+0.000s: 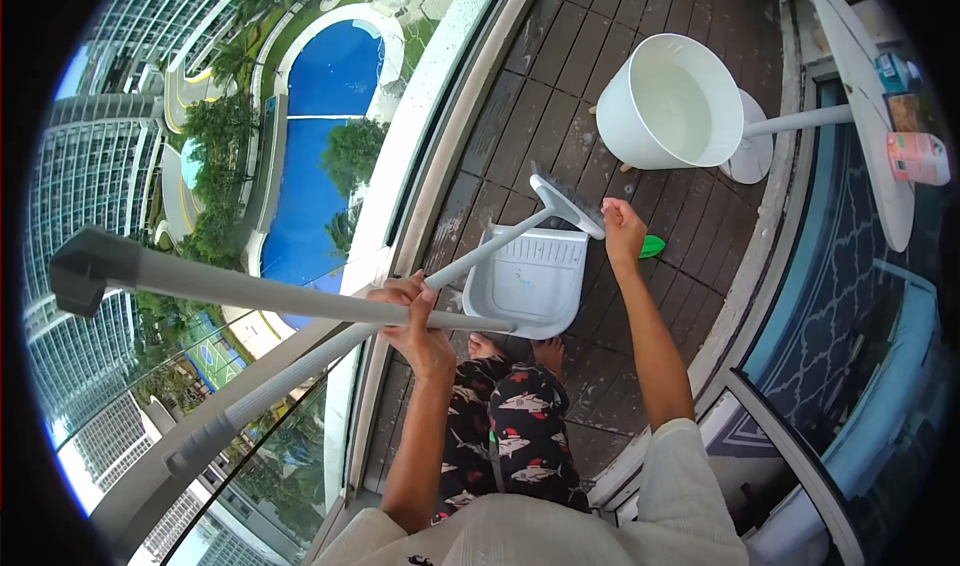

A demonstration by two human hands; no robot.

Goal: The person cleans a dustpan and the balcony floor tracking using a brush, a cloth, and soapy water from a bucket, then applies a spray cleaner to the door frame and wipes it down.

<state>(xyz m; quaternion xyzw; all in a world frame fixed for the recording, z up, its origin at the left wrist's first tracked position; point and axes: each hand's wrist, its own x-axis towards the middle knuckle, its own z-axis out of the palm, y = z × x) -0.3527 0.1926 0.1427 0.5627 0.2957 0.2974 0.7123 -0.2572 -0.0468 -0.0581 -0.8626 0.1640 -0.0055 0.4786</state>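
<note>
My left hand (420, 330) wraps around two pale grey poles where they cross. One is the broom handle (487, 255), running from the lower left up to the broom head (570, 210). The other is the dustpan handle (300, 296), with a dark grey cap at its upper end. Below them, the white dustpan (529, 285) lies on the deck before my feet, small blue-green specks in its pan. My right hand (624, 230) is raised beside the broom's dark bristles, its fingers curled inward; whether they pinch anything is too small to tell.
A white tub on short wooden legs (615, 116), holding cloudy liquid, stands farther along the brown deck (570, 33). Near my right hand lies a green object (652, 246). A white pedestal table (855, 93) carries containers at right. A glass balcony railing (375, 221) borders the left.
</note>
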